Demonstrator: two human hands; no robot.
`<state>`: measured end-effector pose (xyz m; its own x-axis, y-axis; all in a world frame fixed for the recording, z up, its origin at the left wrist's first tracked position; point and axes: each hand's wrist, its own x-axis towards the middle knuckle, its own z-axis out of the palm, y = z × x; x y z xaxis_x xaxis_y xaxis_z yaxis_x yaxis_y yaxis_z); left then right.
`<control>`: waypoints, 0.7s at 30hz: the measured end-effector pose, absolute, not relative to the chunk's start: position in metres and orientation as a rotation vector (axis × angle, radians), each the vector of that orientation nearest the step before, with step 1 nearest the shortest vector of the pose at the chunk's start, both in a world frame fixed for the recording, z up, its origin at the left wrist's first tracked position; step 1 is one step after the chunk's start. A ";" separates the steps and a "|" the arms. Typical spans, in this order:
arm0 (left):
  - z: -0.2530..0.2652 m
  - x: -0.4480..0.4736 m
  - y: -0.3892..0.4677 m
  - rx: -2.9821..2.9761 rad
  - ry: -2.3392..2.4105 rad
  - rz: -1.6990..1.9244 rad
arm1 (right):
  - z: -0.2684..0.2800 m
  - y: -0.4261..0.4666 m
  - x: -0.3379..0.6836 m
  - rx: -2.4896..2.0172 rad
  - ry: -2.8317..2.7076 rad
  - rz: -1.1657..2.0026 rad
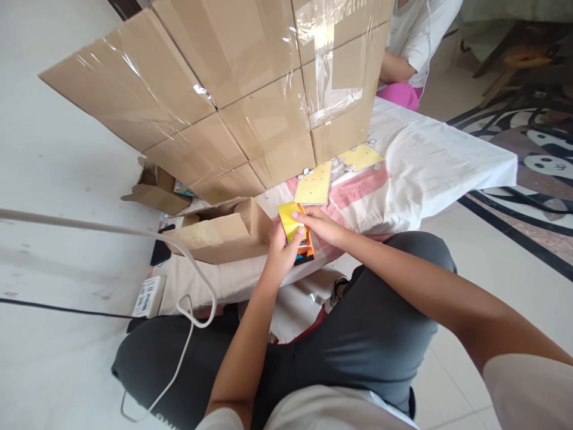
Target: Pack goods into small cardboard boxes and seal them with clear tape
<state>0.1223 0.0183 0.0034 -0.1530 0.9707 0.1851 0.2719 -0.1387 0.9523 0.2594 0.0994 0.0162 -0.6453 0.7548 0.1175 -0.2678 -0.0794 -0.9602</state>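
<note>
Both hands meet in front of me above the edge of the covered table, on a small yellow and orange printed packet point(289, 215). My left hand point(283, 255) grips its near left side, with the thumb over the front. My right hand point(321, 224) closes on the right side, thumb on the yellow face. A dark and blue patch shows at the packet's lower end. Whether it is a box or a soft pack I cannot tell. Just beyond my fingers lies a yellow dotted card point(314, 185).
An open cardboard box point(215, 239) stands left of my hands. A tall taped cardboard panel point(250, 89) rises behind. Another yellow card point(363, 157) lies by its foot. A white cable point(188, 257) hangs at left. A person point(409, 42) sits behind the panel at right.
</note>
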 end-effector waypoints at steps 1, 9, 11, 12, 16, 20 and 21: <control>0.005 0.124 0.017 1.460 1.549 1.341 | 0.015 0.101 0.258 -0.526 -1.441 1.782; 0.005 0.133 0.014 1.242 1.565 1.540 | 0.013 0.107 0.251 -0.330 -1.256 1.816; 0.005 0.129 0.015 1.206 1.588 1.503 | 0.015 0.107 0.250 -0.326 -1.276 1.799; 0.005 0.127 0.015 1.213 1.599 1.481 | 0.015 0.107 0.250 -0.319 -1.287 1.790; 0.003 0.122 0.015 1.329 1.669 1.446 | 0.014 0.110 0.248 -0.314 -1.290 1.793; 0.002 0.121 0.013 1.535 1.828 1.346 | 0.015 0.114 0.249 -0.289 -1.276 1.784; 0.002 0.121 0.013 1.585 1.852 1.322 | 0.016 0.114 0.249 -0.286 -1.277 1.774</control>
